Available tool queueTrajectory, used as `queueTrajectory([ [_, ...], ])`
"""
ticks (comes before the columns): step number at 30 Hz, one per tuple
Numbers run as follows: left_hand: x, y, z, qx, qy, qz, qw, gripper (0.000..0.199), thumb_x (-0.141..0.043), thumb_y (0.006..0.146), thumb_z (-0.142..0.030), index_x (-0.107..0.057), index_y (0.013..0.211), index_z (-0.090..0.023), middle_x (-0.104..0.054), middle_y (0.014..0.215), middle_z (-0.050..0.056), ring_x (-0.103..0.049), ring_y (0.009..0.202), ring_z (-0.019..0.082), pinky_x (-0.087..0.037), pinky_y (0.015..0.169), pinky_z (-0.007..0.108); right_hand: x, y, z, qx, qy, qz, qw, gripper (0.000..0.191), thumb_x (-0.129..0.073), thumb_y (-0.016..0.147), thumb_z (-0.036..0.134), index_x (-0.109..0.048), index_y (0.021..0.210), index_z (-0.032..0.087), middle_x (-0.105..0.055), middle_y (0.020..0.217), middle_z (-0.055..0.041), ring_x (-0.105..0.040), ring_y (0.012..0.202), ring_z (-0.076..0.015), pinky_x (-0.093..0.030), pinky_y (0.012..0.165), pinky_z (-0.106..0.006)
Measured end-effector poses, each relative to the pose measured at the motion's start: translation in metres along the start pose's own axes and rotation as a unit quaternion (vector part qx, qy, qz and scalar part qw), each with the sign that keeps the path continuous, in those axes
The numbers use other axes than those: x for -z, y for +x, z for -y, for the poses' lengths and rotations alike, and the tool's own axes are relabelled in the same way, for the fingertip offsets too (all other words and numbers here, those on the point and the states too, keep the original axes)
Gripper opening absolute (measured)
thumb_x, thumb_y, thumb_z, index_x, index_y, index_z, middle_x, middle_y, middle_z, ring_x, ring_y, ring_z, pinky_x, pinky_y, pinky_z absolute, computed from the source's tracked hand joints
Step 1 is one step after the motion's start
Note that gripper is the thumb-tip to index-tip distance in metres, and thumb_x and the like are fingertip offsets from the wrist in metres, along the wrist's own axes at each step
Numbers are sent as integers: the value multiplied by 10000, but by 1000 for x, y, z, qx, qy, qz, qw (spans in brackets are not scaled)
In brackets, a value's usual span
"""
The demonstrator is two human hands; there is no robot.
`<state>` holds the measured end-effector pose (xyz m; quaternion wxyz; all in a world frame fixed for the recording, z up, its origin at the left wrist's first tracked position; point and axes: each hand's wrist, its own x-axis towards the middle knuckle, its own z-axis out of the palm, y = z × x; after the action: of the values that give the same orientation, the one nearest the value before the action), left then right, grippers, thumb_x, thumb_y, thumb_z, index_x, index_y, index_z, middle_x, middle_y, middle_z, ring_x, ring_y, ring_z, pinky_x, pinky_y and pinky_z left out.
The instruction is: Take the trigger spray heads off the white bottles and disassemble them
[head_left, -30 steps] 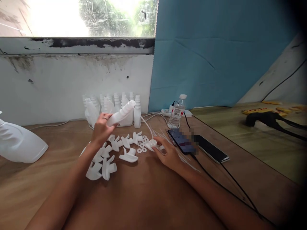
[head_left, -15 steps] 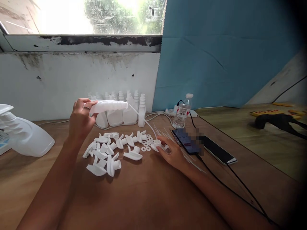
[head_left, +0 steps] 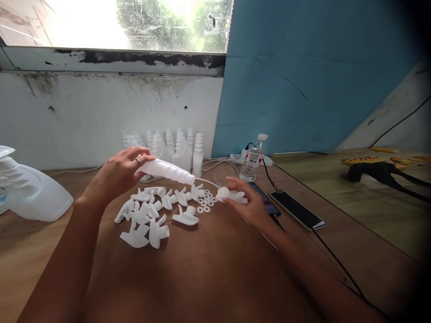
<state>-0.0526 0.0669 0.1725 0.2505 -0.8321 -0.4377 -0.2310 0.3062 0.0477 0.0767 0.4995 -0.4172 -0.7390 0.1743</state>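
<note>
My left hand [head_left: 123,172] grips a white plastic spray bottle [head_left: 170,171] by its base, tilted so the ribbed neck points right and down. In my right hand [head_left: 247,197] is a white trigger spray head [head_left: 229,194], held between thumb and fingers. A thin dip tube [head_left: 206,181] runs from the spray head to the bottle's mouth; its far end appears to be inside the neck. Below the bottle lies a pile of loose trigger spray heads [head_left: 143,211]. Several white ring washers [head_left: 206,201] lie between that pile and my right hand.
White bottles [head_left: 198,154] stand along the wall. A clear water bottle [head_left: 254,159], a phone [head_left: 298,210] and another phone [head_left: 269,204] with black cables are on the right. At far left is a large white spray bottle [head_left: 37,190].
The spray bottle has come right and down, its neck tipping lower. My right hand has lifted the spray head slightly, and less of the dip tube shows between them.
</note>
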Motion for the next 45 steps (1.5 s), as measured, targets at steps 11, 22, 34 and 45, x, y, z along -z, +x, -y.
queueTrajectory([
  [11,54,-1,-52,11,-138,198,970,355,-614,809,-435,-614,1116,-257,-661,1060,-1,-625,752,171,-427,643,269,47,66,89,168,190,-193,948,487,-820,681,306,-519,1063,335,-660,894,17,-684,865,-230,-563,715,-385],
  [22,29,10,-97,53,-279,360,889,399,-691,681,-510,-537,943,-250,-617,856,-16,-555,698,158,-315,506,237,32,61,122,191,120,-176,958,367,-852,605,200,-710,931,289,-679,929,20,-633,859,-185,-520,748,-349],
  [34,4,6,-97,65,-317,470,821,501,-687,627,-529,-487,983,-240,-609,902,9,-569,747,200,-349,534,241,-1,50,122,42,90,32,995,362,-818,646,310,-682,976,251,-679,976,-12,-632,834,-183,-513,647,-286],
  [45,42,4,-81,51,-524,51,849,511,-670,782,-449,-503,1219,-245,-610,1034,54,-592,884,178,-502,761,292,-49,29,118,-47,304,60,949,438,-813,671,302,-562,1025,244,-643,945,-8,-639,849,-180,-542,709,-317],
])
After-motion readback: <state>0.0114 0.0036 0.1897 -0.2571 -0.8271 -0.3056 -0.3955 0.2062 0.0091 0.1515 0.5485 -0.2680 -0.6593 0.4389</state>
